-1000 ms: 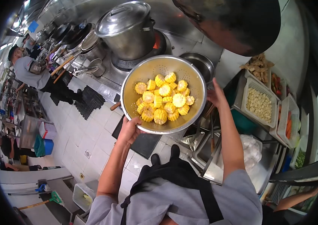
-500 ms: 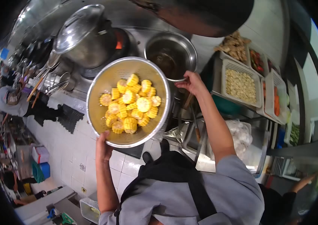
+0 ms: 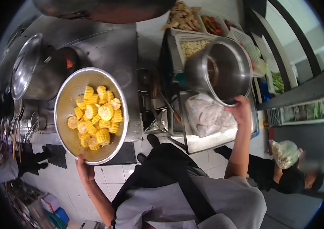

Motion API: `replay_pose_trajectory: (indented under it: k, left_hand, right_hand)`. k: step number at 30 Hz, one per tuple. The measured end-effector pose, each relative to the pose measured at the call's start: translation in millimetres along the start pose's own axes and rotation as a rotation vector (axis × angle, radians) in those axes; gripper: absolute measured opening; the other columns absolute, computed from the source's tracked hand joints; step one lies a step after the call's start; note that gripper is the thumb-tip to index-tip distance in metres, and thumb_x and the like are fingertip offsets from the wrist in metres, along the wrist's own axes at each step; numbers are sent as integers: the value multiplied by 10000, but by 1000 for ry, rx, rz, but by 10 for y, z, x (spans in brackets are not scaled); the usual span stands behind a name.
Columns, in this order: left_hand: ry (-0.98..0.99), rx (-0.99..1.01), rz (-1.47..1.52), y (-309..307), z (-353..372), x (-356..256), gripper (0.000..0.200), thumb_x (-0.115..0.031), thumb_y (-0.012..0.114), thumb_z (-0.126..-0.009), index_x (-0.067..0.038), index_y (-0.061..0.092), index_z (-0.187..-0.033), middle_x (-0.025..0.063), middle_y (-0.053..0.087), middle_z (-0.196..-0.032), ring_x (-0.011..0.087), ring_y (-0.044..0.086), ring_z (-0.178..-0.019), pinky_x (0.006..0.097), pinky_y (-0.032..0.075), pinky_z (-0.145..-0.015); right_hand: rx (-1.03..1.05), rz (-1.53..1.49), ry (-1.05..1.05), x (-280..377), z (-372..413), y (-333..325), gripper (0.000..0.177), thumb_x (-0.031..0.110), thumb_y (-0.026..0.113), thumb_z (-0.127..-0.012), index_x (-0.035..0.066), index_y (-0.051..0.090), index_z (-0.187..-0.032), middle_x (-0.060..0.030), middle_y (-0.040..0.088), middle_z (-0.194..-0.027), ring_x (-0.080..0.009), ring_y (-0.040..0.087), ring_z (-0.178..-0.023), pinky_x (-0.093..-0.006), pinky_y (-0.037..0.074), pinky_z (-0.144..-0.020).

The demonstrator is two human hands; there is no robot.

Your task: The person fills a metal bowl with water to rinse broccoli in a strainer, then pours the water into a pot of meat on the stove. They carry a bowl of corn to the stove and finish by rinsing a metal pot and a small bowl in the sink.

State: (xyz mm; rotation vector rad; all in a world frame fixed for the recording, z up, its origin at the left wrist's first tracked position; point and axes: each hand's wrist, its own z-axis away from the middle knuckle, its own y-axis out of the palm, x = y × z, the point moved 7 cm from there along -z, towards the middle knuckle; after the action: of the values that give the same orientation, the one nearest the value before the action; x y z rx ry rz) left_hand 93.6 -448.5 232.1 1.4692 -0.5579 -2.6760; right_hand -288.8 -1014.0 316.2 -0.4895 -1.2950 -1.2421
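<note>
The fingers (image 3: 81,157) of my left hand are curled tight on the rim of the wide, round steel colander (image 3: 63,108); its chunky yellow corn pieces (image 3: 103,136) are already cut. My right hand's fingers (image 3: 241,101) clasp a deep, silvery steel basin (image 3: 198,72) (brownish inside, no corn that I can see), near the crumpled clear plastic bag (image 3: 209,114). Left of the colander stands a lidded steel stockpot (image 3: 47,74).

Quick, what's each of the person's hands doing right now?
Left hand: closed on the rim of a round metal colander of yellow corn pieces.
Right hand: closed on the rim of a deep silver metal pot.
</note>
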Motion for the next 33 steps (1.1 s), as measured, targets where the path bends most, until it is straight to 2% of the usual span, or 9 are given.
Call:
replay_pose_trajectory:
  k: [4, 12, 18, 22, 25, 28, 29, 30, 33]
  left_hand:
    - [-30, 35, -57, -121, -61, -53, 631, -296, 654, -870, 36, 446, -1366, 162, 542, -1340, 292, 579, -1181, 456, 506, -970]
    - [-21, 158, -16, -143, -450, -496, 514, -310, 593, -918, 29, 510, -1295, 122, 579, -1292, 258, 549, -1204, 414, 431, -1042]
    - [21, 158, -203, -284, -712, -682, 337, -138, 596, -903, 25, 579, -1198, 119, 655, -1166, 227, 632, -1062, 366, 494, -948]
    - [7, 147, -181, -179, -734, -724, 322, -143, 562, -952, 32, 562, -1222, 129, 667, -1148, 229, 664, -1011, 359, 535, -892]
    - [71, 88, -166, -160, -748, -766, 308, -163, 533, -978, 38, 555, -1211, 145, 666, -1133, 228, 672, -999, 343, 554, -862]
    - [90, 44, -172, -22, -685, -820, 319, -202, 525, -975, 41, 572, -1176, 153, 672, -1104, 233, 679, -988, 343, 569, -846]
    - [76, 43, -171, -20, -690, -822, 334, -218, 533, -967, 41, 576, -1175, 154, 675, -1098, 236, 681, -982, 346, 571, -845]
    - [59, 41, -174, -37, -683, -819, 351, -234, 541, -960, 42, 580, -1173, 154, 678, -1092, 239, 684, -975, 348, 573, -844]
    - [-45, 97, 72, 61, -689, -807, 413, -270, 566, -926, 49, 583, -1188, 163, 684, -1087, 246, 693, -947, 353, 576, -841]
  right_hand:
    - [-300, 24, -123, 370, 670, -1073, 355, 99, 507, -849, -143, 555, -1105, -249, 695, -899, -349, 715, -677, -368, 641, -572]
    - [-871, 87, -296, -95, 982, -2787, 309, 107, 502, -887, -137, 517, -1076, -271, 659, -832, -337, 716, -680, -421, 646, -621]
    - [-729, -245, -220, -994, 639, -3732, 375, 223, 555, -957, -45, 546, -1219, -188, 665, -1019, -347, 671, -916, -437, 627, -763]
    - [-578, -382, -223, -1560, 506, -4274, 380, 272, 522, -988, -60, 588, -1159, -208, 652, -1064, -324, 675, -887, -402, 618, -798]
    - [-828, -612, -199, -1648, 754, -3580, 448, 369, 574, -968, -63, 610, -1082, -154, 675, -983, -305, 668, -915, -396, 593, -841]
    - [-54, -418, 123, -1975, 658, -2383, 361, 352, 560, -983, 7, 610, -1077, -78, 659, -916, -175, 643, -796, -307, 549, -703]
    - [-247, -228, 92, -1869, 800, -1321, 341, 329, 535, -997, 7, 618, -1073, -67, 644, -811, -160, 613, -666, -279, 524, -625]
    - [126, 16, 226, -2137, 702, -814, 420, 437, 482, -1014, 73, 615, -1175, -90, 683, -920, -180, 646, -794, -328, 535, -676]
    - [510, 49, 445, -2255, 663, 1604, 671, 528, 464, -1008, -52, 506, -1345, -159, 660, -1128, -265, 671, -970, -423, 545, -892]
